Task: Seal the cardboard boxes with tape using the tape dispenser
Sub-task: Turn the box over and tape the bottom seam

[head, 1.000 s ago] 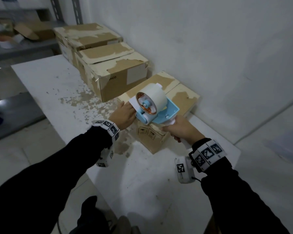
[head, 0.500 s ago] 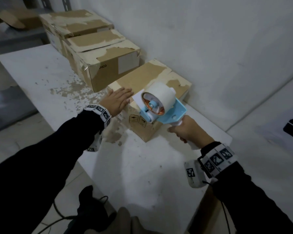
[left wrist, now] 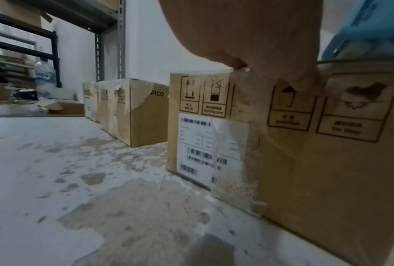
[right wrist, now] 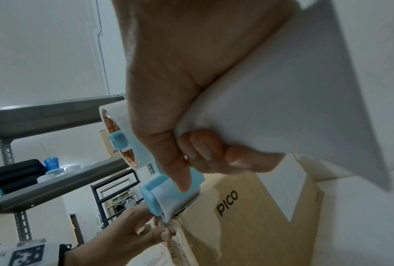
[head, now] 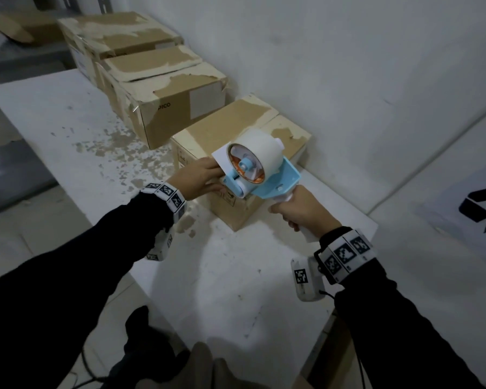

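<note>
Box nearest me (head: 236, 130): I took it as the landmark; it sat on the white table (head: 222, 276) against the wall, last in a row of cardboard boxes, top flaps down, seam not yet taped
Dispenser: the tape dispenser (head: 260, 175) hung at the near upper edge of that box, roller just touching the corner
Right hand: my right hand (head: 300, 210) was wrapped tight round the white handle, on the side of the box nearest me
Left hand: my left hand (head: 199, 179) lay on the box's front upper edge beside the roller, fingertips (left wrist: 309, 84) bent over the face; whether they pinched the loose tape end, I could not tell
Handling: I judged the box light and fairly stiff, its skin torn and peeling, so tape might bond poorly there; the dispenser seemed rigid plastic, best gripped by the handle, clear of the cutter
Tape: thin, sticky, likely to fold on itself
Surroundings: neighbouring boxes (head: 163, 108) stood just beyond the landmark box; paper scraps littered the table left of it
Obstacles: the wall close behind the box looked set to cramp the far end of a pull
</note>
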